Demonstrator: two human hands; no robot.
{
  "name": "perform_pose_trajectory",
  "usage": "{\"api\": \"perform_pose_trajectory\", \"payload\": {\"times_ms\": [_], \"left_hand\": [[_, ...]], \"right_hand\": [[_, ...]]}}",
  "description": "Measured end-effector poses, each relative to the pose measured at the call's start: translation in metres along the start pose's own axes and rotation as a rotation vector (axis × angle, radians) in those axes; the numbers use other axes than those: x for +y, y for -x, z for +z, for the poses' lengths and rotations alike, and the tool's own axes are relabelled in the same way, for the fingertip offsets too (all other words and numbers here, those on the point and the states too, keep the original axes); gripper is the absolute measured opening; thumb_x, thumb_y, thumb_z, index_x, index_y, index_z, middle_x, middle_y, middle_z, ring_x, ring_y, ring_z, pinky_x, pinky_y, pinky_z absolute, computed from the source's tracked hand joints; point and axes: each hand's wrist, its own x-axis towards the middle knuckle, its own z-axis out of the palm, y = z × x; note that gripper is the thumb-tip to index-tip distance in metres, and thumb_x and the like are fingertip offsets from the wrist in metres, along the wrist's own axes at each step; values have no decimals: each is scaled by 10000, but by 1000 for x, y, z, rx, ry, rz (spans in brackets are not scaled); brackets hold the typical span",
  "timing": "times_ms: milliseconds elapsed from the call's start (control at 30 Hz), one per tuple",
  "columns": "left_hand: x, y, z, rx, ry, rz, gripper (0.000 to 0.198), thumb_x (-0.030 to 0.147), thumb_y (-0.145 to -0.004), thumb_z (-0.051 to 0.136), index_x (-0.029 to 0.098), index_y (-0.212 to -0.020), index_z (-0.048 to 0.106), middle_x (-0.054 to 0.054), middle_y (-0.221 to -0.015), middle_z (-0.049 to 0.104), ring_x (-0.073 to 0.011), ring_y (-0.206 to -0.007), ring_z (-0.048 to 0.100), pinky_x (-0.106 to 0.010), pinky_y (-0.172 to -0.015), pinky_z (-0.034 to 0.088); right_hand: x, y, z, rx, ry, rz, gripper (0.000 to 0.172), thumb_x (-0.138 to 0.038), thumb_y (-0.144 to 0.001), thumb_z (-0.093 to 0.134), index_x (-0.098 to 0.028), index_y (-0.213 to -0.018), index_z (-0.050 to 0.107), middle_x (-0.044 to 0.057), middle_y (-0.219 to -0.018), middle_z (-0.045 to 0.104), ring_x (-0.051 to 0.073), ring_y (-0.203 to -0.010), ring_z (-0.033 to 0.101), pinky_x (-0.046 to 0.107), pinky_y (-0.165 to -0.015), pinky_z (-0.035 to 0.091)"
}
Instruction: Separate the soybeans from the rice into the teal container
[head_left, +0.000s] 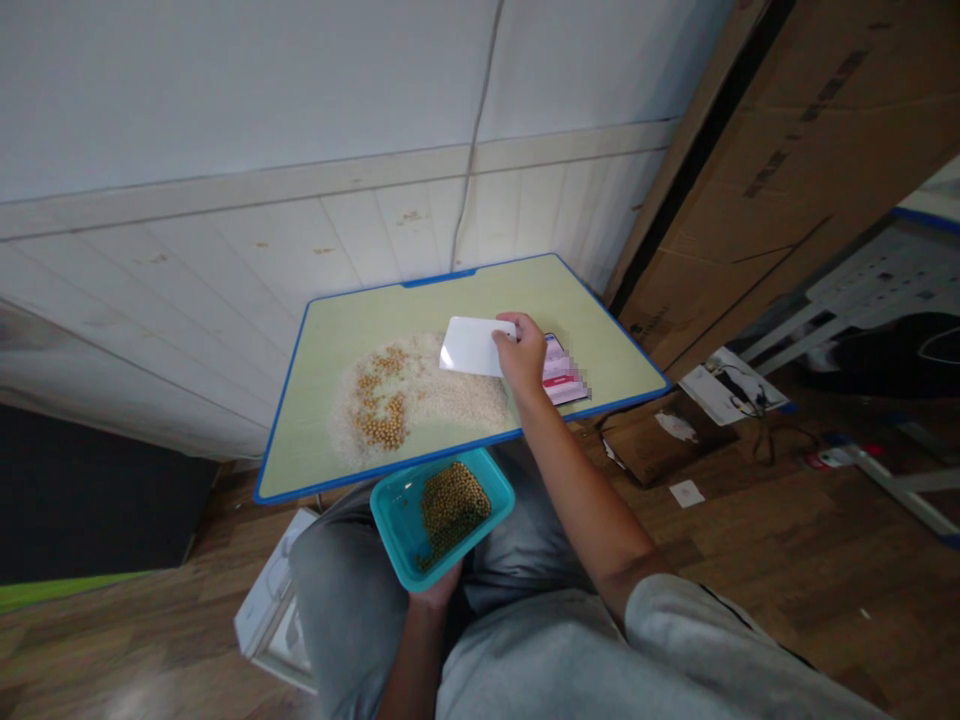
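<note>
My right hand (523,354) pinches one end of a flat white plastic scraper (471,345), which it holds over the rice (457,398) on the small table (360,320). Yellow beans (384,430), which look like soybeans, lie in patches at the left of that spread rice. Below the table's front edge, my left hand (437,588) supports a teal plastic tray (397,520) from underneath, above my lap. Its fingers are mostly hidden by the tray. More beans (456,500) are gathered toward the right side inside the tray.
A phone (564,370) with a lit screen lies on the table to the right of my right hand. Behind the table stands a white panelled wall (390,220) with a hanging cable. Large cardboard (750,200) leans at the right. A white box (277,610) sits by my left leg.
</note>
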Motion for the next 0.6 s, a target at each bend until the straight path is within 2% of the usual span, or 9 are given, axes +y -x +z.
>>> {"api": "perform_pose_trajectory", "payload": {"times_ms": [100, 267, 467, 600], "left_hand": [[2, 3, 7, -16, 58, -20, 473, 432, -1120, 392, 305, -1176, 844, -79, -1234, 866, -284, -1595, 527, -661, -1348, 310], [5, 8, 16, 51, 129, -57, 490, 406, -1143, 359, 277, -1197, 828, -73, -1120, 880, -245, -1602, 516, -602, -1385, 256], [4, 3, 6, 1, 97, -40, 482, 403, -1139, 364, 286, -1190, 829, -75, -1158, 877, -259, -1564, 567, -630, -1376, 271], [5, 3, 4, -7, 136, -46, 508, 443, -1142, 358, 291, -1161, 842, -64, -1155, 878, -273, -1566, 564, -642, -1370, 281]], "right_hand": [[0, -2, 2, 2, 2, 1, 261, -256, -766, 621, -242, -998, 737, 54, -1000, 806, 267, -924, 735, 421, -919, 584], [1, -8, 6, 8, 14, 1, 239, -232, -757, 619, -245, -969, 729, 49, -994, 813, 260, -911, 740, 410, -905, 589], [-1, -1, 9, -44, 3, -59, 257, -241, -783, 617, -243, -1015, 727, 44, -1018, 816, 248, -945, 746, 398, -931, 591], [-14, -2, 26, -146, -7, -113, 257, -195, -803, 626, -250, -1032, 730, 34, -1040, 823, 246, -968, 760, 405, -940, 593]]}}
